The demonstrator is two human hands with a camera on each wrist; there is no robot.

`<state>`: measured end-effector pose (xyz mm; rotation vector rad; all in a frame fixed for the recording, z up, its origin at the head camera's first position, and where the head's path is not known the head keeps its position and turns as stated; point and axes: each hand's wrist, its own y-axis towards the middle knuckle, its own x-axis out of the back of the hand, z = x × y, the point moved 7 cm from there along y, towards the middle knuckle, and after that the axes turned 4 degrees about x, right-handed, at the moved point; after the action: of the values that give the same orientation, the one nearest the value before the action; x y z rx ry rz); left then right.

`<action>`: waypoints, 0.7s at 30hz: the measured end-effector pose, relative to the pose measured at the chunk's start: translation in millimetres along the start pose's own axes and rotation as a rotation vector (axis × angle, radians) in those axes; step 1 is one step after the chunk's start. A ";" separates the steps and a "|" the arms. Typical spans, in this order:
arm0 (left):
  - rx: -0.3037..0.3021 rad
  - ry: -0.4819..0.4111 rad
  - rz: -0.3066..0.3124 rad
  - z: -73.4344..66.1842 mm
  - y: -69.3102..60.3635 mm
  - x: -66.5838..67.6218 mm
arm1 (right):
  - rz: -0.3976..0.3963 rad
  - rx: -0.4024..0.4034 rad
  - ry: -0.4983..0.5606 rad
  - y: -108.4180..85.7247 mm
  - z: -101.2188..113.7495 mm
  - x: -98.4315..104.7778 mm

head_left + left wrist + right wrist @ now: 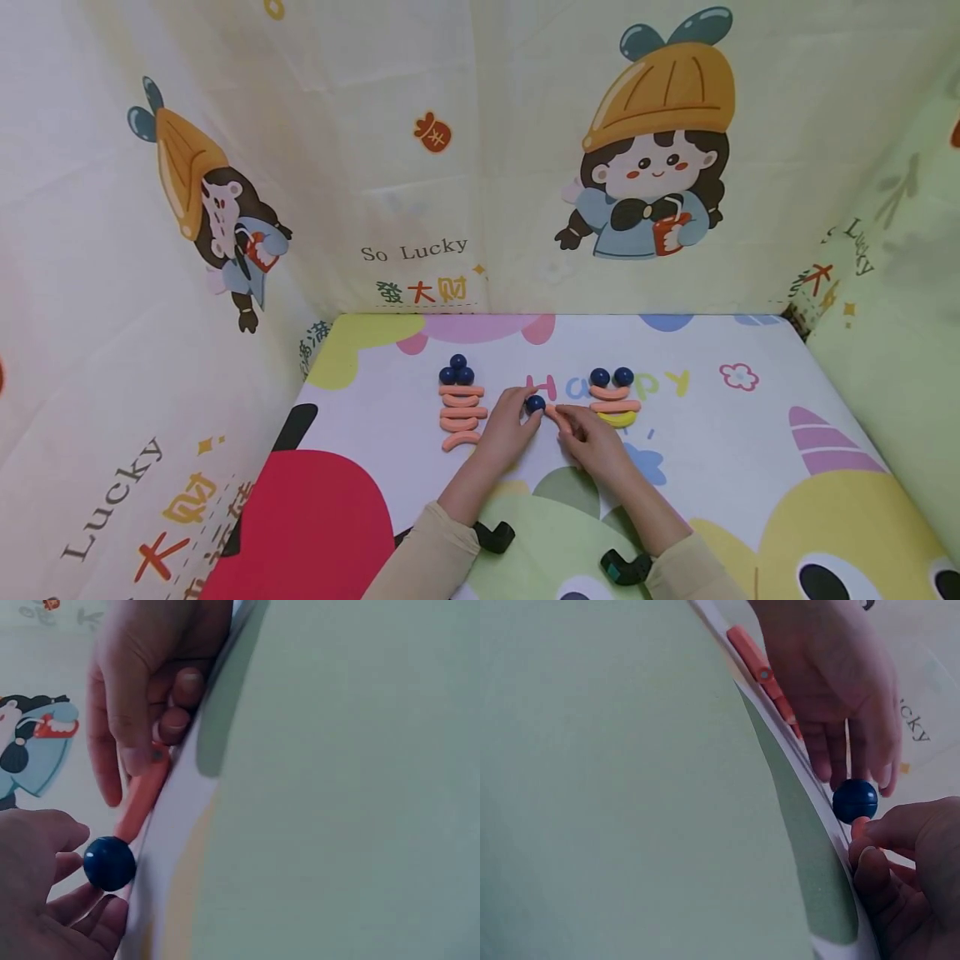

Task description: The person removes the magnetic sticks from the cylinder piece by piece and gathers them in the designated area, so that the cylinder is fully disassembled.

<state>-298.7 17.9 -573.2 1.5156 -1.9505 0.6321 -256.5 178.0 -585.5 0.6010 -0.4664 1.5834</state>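
My left hand (510,429) holds a dark blue ball (535,404) between thumb and fingers, just above or on the patterned tabletop. The ball's glossy surface shows in the left wrist view, close to the fingertips. My right hand (596,437) pinches a salmon-pink toy rod (557,417) between thumb and fingers. The rod's far end points at the ball (855,801) and appears to meet it; whether they are joined I cannot tell. Part of the rod is hidden behind the right fingers.
Left of the hands, several salmon-pink rods (463,412) lie stacked in a column under three blue balls (458,368). To the right, two blue balls (623,377) top pink rods (615,407) and a yellow curved rod (617,420). Printed cloth walls (525,167) enclose the table.
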 end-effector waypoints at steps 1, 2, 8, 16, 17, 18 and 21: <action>0.000 0.003 -0.005 0.8 0.4 -0.8 | 0.004 -0.009 0.003 0.0 -0.2 -0.2; 0.001 0.008 -0.009 1.8 0.9 -1.5 | 0.007 -0.016 0.005 0.0 -0.6 -0.5; -0.024 0.026 -0.033 5.0 2.1 -3.2 | 0.009 -0.027 -0.005 0.4 -0.4 -0.6; -0.075 0.027 -0.063 5.3 1.5 -2.9 | -0.007 -0.009 -0.015 0.9 0.9 0.1; -0.075 0.024 -0.062 5.4 1.4 -2.9 | -0.012 0.001 -0.021 0.8 1.4 0.5; -0.077 0.021 -0.064 5.2 1.2 -2.5 | -0.017 0.009 -0.026 0.7 1.7 0.8; -0.076 0.019 -0.069 4.8 0.9 -1.5 | -0.028 0.029 -0.054 0.7 2.3 1.2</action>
<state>-300.0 15.9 -577.7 1.5183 -1.8780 0.5350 -257.0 177.4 -582.9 0.6712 -0.4747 1.5528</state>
